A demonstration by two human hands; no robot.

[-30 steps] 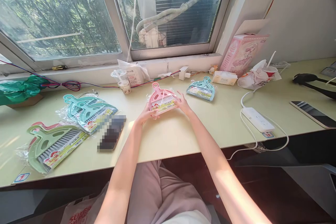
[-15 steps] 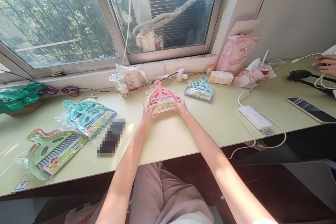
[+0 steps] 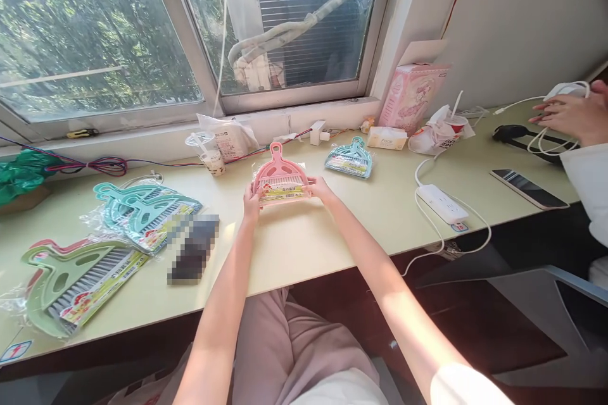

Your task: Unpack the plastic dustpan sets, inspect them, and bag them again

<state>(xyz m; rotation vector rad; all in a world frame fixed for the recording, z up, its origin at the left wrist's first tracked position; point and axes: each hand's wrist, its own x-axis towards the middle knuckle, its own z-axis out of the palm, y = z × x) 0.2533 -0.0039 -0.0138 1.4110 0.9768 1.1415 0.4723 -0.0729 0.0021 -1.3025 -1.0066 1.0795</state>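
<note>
A pink dustpan and brush set (image 3: 281, 178) in clear wrapping, with a printed label along its lower edge, is held between my two hands, its handle pointing away from me. My left hand (image 3: 251, 200) grips its left lower corner, and my right hand (image 3: 319, 190) grips the right one. Behind it to the right lies a teal dustpan set (image 3: 350, 158). Over on the left, wrapped teal sets (image 3: 154, 215) overlap on the table, with a green set (image 3: 85, 281) nearer to me lying over a pink one. Whether the held set touches the table, I cannot tell.
A blurred-out dark object (image 3: 194, 252) lies left of my left arm. Along the window stand a drink cup (image 3: 211, 157), tissue pack (image 3: 387, 138) and pink box (image 3: 412, 95). At right are a power strip (image 3: 443, 204), a phone (image 3: 528, 188) and another person's hands (image 3: 570, 115) holding a white cable.
My view has turned slightly right. The pink set stays in both my hands, its label facing me a little more squarely. The other person's hands and sleeve have come further into view.
</note>
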